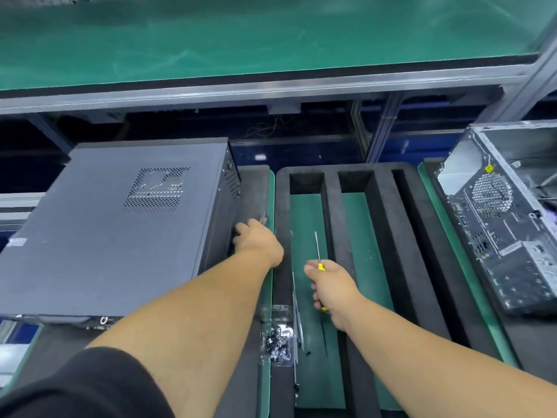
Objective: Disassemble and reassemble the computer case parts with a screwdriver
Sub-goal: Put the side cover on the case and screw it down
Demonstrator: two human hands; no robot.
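Nowhere can any writing be read: a pale sticker at the left edge of the computer case (114,224) and a yellow tag on the open second case (506,218) at the far right are too blurred. At centre left, the dark grey computer case lies on its side on the counter (271,188), perforated vent facing up. At its right edge, the left hand (257,241) has fingers curled against it. Right of that, over the black foam tray (388,236), the right hand (334,289) grips a yellow-handled screwdriver (318,251), shaft pointing away. A clear box of screws (278,339) sits lower centre.
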